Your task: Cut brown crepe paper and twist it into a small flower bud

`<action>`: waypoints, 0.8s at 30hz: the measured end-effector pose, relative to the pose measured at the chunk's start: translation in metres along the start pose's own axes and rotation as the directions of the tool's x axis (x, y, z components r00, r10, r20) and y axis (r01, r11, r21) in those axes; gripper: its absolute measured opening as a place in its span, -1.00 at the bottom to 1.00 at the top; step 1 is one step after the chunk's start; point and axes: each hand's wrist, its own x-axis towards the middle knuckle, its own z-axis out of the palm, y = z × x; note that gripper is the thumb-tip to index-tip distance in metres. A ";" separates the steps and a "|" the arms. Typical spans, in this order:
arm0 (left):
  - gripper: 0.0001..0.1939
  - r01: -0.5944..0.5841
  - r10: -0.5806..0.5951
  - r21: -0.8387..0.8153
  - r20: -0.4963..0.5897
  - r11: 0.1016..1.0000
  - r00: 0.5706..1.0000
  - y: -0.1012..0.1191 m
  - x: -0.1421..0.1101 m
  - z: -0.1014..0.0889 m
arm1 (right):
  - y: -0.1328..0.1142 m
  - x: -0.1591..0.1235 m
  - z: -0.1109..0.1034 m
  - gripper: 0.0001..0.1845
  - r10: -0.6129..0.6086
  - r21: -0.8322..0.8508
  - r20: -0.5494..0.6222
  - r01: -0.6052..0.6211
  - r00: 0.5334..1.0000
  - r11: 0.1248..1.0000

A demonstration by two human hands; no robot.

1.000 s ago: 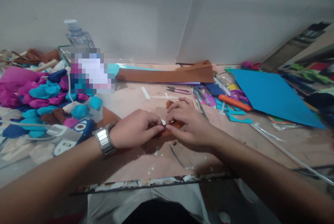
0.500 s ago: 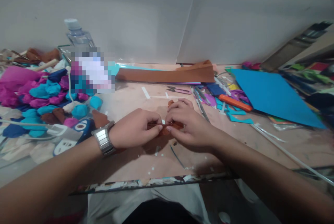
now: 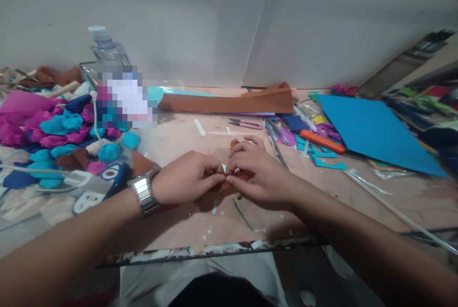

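My left hand (image 3: pixel 186 177) and my right hand (image 3: pixel 255 169) meet fingertip to fingertip at the middle of the table, both pinched on a small piece of brown crepe paper (image 3: pixel 234 178). A little white bit shows between the thumbs. A metal watch (image 3: pixel 143 193) sits on my left wrist. More brown paper (image 3: pixel 141 163) lies under my left wrist, mostly hidden.
A pile of pink, blue and brown paper balls (image 3: pixel 53 130) and a water bottle (image 3: pixel 105 49) fill the left. A folded brown sheet (image 3: pixel 232 101) lies at the back. Small scissors (image 3: pixel 245 123), an orange cutter (image 3: pixel 322 141) and a blue sheet (image 3: pixel 372 130) lie to the right.
Both hands stay together on the brown paper; the fingers shifted slightly as they work it. Nothing else moved.
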 end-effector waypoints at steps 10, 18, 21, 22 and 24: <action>-0.71 0.019 -0.017 -0.059 0.046 0.998 0.999 -0.003 0.000 -0.001 | 0.000 0.002 0.001 -0.95 -0.009 -0.038 -0.080 0.006 0.997 0.999; -0.73 0.045 -0.043 -0.056 0.046 0.997 0.998 -0.003 0.001 -0.005 | 0.003 0.001 0.001 -0.85 -0.095 -0.101 -0.161 0.079 0.982 0.992; -0.70 0.060 -0.058 -0.061 0.045 0.996 0.997 -0.004 0.001 -0.005 | 0.005 0.000 0.002 -0.79 -0.140 -0.142 -0.187 0.114 0.972 0.983; -0.70 0.064 -0.061 -0.074 0.045 0.995 0.997 -0.005 0.002 -0.005 | 0.005 0.000 0.002 -0.79 -0.152 -0.153 -0.194 0.123 0.969 0.981; -0.71 0.068 -0.064 -0.111 0.045 0.991 0.997 -0.006 0.002 -0.006 | 0.005 0.001 0.002 -0.81 -0.170 -0.166 -0.194 0.138 0.966 0.976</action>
